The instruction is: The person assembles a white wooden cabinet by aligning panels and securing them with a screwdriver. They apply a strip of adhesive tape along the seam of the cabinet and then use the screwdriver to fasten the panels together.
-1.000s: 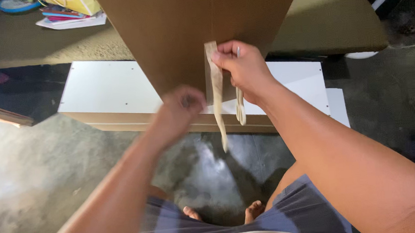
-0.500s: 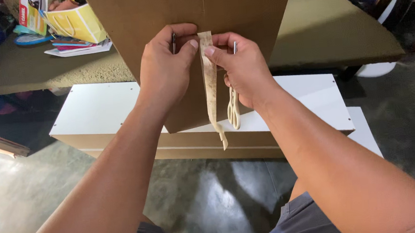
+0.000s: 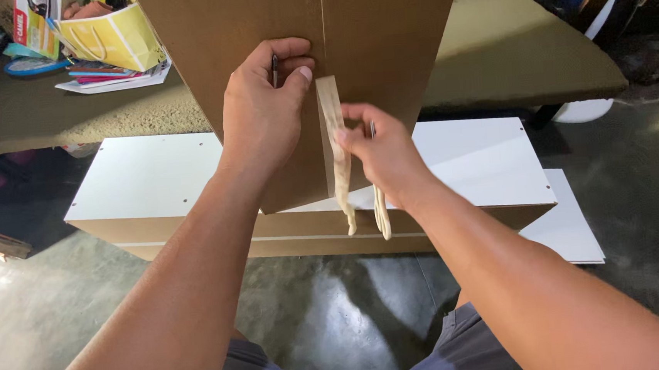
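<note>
Pinched in the right hand (image 3: 377, 151), a tape strip (image 3: 334, 142) peels down the centre seam of the upright cardboard box (image 3: 381, 42), while the left hand (image 3: 262, 108) presses the box's face, its grip clenched on a thin dark tool. Tape looks light, limp and tearable, best held near its stuck end; the cardboard seems stiff. Behind lies a white panel (image 3: 151, 178).
</note>
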